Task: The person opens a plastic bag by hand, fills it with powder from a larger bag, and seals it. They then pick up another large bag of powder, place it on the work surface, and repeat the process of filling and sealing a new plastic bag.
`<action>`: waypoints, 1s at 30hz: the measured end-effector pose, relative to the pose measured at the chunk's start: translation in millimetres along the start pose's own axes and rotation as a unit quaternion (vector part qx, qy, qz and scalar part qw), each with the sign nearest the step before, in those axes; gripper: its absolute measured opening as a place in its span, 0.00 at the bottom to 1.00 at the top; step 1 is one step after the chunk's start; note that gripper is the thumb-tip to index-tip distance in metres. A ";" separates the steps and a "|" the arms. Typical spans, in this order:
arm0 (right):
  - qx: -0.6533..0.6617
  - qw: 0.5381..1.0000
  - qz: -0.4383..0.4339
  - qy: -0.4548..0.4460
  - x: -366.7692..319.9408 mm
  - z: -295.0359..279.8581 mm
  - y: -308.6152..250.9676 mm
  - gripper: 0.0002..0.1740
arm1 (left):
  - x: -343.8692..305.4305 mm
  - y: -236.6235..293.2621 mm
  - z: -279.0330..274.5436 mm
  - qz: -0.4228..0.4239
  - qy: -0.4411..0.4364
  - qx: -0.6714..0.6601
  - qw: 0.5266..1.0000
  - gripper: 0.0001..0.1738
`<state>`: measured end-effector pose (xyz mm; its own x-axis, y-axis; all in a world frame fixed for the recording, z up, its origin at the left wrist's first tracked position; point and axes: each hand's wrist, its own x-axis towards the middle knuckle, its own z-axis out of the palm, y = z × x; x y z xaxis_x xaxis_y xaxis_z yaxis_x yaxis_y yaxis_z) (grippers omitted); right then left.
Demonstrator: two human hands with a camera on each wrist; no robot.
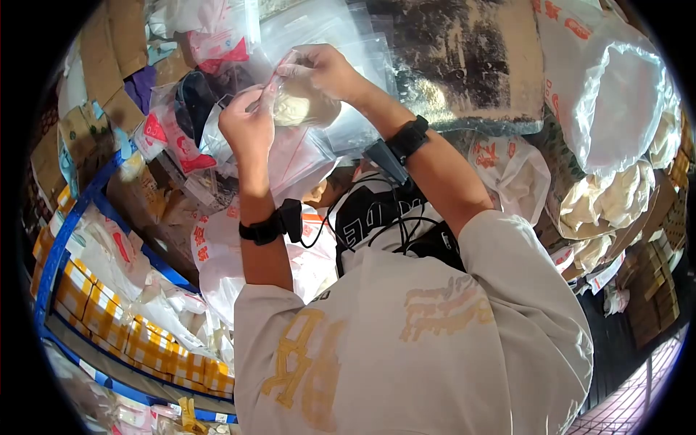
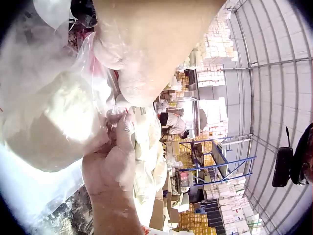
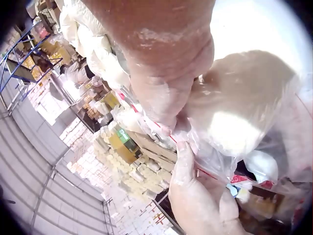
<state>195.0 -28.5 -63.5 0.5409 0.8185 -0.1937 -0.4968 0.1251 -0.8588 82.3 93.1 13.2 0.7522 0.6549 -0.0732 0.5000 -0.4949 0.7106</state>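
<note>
A clear plastic bag with a pale, rounded mass inside [image 1: 308, 101] hangs between the two hands in the head view. The left hand [image 1: 249, 127] pinches one side of its red-edged top, and the right hand [image 1: 328, 71] pinches the other side. In the left wrist view the pale mass [image 2: 63, 122] lies left of the fingers, with the right hand [image 2: 116, 171] below. The right wrist view has the pale mass [image 3: 239, 103] at the right, the right hand [image 3: 166, 73] above and the left hand [image 3: 203, 196] below, fingertips close together on the bag's edge.
Flat clear bags [image 1: 297, 29] lie under and beyond the hands. A dusty dark-and-tan board [image 1: 471, 65] is at the back right, beside a large white plastic bag [image 1: 616, 101]. A blue metal rail [image 1: 61, 246] curves at the left. Another person [image 2: 173, 123] is in the distance.
</note>
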 end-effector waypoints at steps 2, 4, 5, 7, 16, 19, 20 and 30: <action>0.020 1.000 -0.017 -0.001 2.0 0.0 5.7 0.08 | -0.5 -2.7 1.8 0.000 0.001 -0.004 1.000 0.10; 0.002 0.999 -0.033 0.017 2.4 3.0 11.2 0.08 | -0.6 -2.8 3.0 -0.004 0.005 -0.004 1.000 0.10; -0.008 0.999 -0.041 0.026 2.3 3.3 13.4 0.08 | -1.1 -1.3 4.2 -0.007 0.009 -0.002 1.000 0.10; 0.003 0.998 -0.035 0.048 -0.7 6.8 8.1 0.06 | -1.1 0.1 5.1 -0.005 0.016 -0.003 1.000 0.09; 0.069 0.997 0.020 0.031 -2.0 8.2 3.8 0.06 | -0.8 4.3 0.7 -0.035 -0.004 0.012 0.999 0.11; 0.057 0.997 0.042 0.035 -4.2 7.2 -3.7 0.07 | -1.4 -0.9 -16.6 -0.066 -0.041 0.071 0.994 0.12; 0.055 0.996 0.053 0.036 -5.7 7.2 -7.4 0.08 | -4.1 -5.9 -21.7 -0.058 -0.042 0.085 0.994 0.13; 0.031 0.995 0.070 0.057 1.6 6.0 -1.9 0.10 | -36.5 -82.5 -14.9 -0.316 0.001 -0.314 0.895 0.15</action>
<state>192.7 -24.1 -59.4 0.5359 0.7613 -0.3651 -0.6120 0.0524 -0.7891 7.1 118.6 -32.3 0.4033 0.6912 -0.5996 0.4852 0.3940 0.7806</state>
